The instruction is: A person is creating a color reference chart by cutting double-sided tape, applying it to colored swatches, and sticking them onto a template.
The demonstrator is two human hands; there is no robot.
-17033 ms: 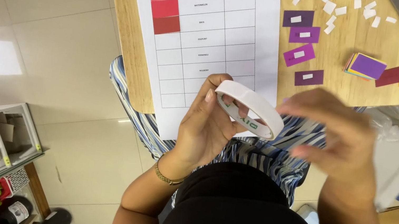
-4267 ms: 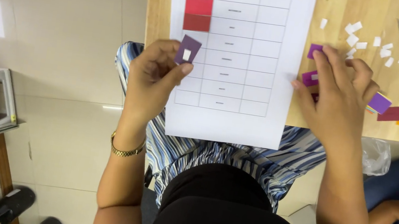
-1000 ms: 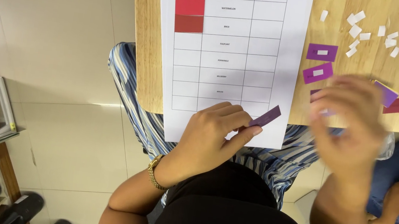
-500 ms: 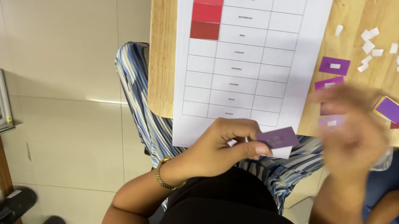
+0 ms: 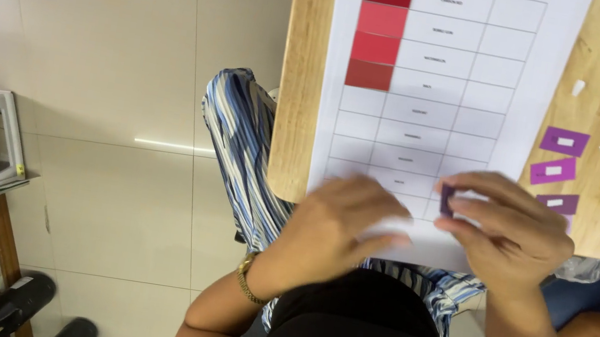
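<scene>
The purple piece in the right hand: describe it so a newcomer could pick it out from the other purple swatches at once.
Start at the white chart sheet on the wooden table. At its near edge the right hand pinches a small dark purple piece, close to the left hand. Unlike the purple swatches lying flat on the wood, it is held between fingertips.

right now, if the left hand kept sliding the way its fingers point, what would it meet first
Probably the right hand, which pinches a small purple card just ahead of the left hand fingertips, over the white chart sheet. The blur leaves the gap unclear.
</scene>
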